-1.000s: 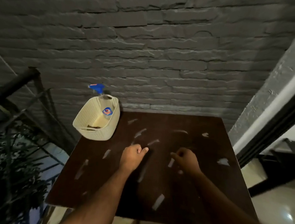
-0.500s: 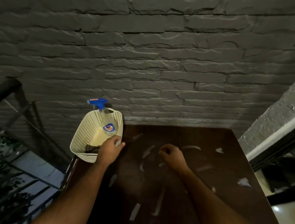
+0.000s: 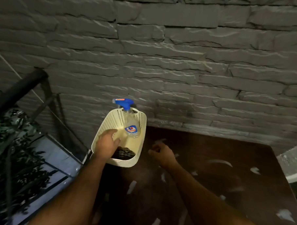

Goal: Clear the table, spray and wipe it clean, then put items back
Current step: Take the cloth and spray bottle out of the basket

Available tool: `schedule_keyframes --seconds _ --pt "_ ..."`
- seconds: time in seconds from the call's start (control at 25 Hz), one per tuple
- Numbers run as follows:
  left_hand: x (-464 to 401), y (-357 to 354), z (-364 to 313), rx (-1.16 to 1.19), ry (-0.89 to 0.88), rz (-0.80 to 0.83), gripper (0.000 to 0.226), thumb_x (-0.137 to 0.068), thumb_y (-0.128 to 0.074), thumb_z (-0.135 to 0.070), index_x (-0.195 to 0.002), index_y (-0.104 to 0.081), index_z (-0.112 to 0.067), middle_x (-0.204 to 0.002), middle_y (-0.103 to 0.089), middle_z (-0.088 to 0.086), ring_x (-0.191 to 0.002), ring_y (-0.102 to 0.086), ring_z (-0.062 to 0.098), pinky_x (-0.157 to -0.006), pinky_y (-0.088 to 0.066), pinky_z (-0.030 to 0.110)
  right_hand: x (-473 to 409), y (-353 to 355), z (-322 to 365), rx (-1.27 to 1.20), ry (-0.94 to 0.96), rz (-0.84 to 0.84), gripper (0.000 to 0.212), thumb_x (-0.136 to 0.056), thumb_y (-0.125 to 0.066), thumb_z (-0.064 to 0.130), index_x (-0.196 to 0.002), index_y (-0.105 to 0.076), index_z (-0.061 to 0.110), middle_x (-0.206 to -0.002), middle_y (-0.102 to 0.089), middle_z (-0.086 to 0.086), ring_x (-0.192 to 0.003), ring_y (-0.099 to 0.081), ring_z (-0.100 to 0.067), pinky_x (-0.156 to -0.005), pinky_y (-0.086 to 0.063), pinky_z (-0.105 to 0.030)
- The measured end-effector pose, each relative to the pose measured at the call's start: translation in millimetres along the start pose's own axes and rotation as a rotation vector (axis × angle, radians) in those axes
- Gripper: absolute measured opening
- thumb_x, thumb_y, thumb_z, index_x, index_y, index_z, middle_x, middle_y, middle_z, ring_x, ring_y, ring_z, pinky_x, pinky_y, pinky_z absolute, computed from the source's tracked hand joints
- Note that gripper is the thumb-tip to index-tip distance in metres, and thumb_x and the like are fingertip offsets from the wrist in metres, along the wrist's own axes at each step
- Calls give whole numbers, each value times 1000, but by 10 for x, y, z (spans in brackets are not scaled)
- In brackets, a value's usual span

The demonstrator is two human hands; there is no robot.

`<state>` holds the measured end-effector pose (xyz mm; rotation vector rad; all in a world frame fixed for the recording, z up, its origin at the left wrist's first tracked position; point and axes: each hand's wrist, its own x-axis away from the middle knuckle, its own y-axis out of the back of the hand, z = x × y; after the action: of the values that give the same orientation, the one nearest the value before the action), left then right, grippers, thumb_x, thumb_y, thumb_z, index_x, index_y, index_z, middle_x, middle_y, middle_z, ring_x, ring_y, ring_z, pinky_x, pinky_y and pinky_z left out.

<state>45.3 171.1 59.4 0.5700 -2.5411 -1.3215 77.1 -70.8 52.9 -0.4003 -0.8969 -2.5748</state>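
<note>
Table (image 3: 218, 175), dark and paper-littered, meets grey brick wall (image 3: 164, 53); left hand (image 3: 107, 143) fingers spread, right hand (image 3: 161, 153) fingers curled.

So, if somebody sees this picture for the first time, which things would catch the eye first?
Probably the cream basket at the table's far left corner, with a blue-topped spray bottle standing inside and a dark cloth at its bottom. The left hand reaches into the basket, while the right hand hovers over the dark table, which is strewn with white scraps.
</note>
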Motion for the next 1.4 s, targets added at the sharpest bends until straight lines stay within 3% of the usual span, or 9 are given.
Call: schedule_keyframes --seconds 0.16,0.28,0.36,0.56,0.72,1.0,1.2,1.32,1.4 --pt "-261 263 408 -89 157 -76 49 -84 -67 -28 -127 -53 -10 -124 -58 20 -115 -52 38 -97 -43 44 -263 -297 210 -30 -47 60 56 -85 -71 37 -131 -51 12 -126 -63 -7 -112 -62 -24 -92 -52 -37" --pt "-293 267 571 -55 371 0 57 -87 -66 -32 -128 -43 0 -128 -52 27 -117 -50 43 -94 -43 47 -369 -498 294 -34 -76 103 68 -83 -73 35 -138 -43 11 -135 -58 -10 -120 -58 -28 -95 -51 -39" --pt "-275 208 636 -38 406 57 51 -90 -62 -30 -125 -43 1 -125 -54 28 -114 -52 44 -90 -44 45 -398 -583 339 -30 -81 108 72 -82 -73 32 -141 -38 11 -137 -55 -11 -122 -57 -30 -95 -51 -41" --pt "-234 91 725 -17 320 111 32 -95 -48 -13 -126 -52 -9 -120 -61 21 -109 -57 38 -91 -45 40 -400 -677 341 -21 -139 110 65 -87 -63 21 -143 -30 16 -136 -52 -13 -116 -59 -37 -77 -60 -46" --pt "-185 79 797 4 329 111 40 -93 -39 -2 -129 -51 -15 -121 -60 19 -110 -56 37 -95 -47 42 -376 -625 321 -72 -178 129 66 -87 -62 21 -145 -29 24 -135 -51 -11 -107 -63 -38 -64 -62 -51" --pt "61 -66 685 52 239 120 43 -89 -43 -3 -128 -52 -19 -117 -64 15 -104 -60 34 -93 -49 41 -234 -348 107 -103 -179 100 66 -88 -51 12 -146 -32 36 -136 -52 -7 -102 -65 -34 -56 -62 -44" --pt "221 -217 278 76 184 107 45 -89 -43 3 -131 -52 -13 -118 -64 17 -104 -60 36 -90 -46 36 -99 -78 -116 -122 -159 25 62 -85 -57 13 -141 -39 36 -127 -60 -2 -95 -68 -28 -59 -63 -43" --pt "290 -309 18 90 150 130 46 -90 -43 -1 -131 -51 -18 -115 -66 14 -99 -62 33 -86 -51 38 52 169 -247 -140 -131 -38 57 -83 -58 19 -136 -46 35 -124 -64 3 -104 -67 -24 -82 -60 -46" --pt "364 -375 -192 94 143 151 47 -91 -42 -1 -132 -50 -20 -112 -66 13 -93 -64 31 -81 -54 37 171 368 -362 -149 -129 -68 54 -83 -57 22 -134 -48 36 -122 -65 4 -104 -67 -23 -86 -59 -46"
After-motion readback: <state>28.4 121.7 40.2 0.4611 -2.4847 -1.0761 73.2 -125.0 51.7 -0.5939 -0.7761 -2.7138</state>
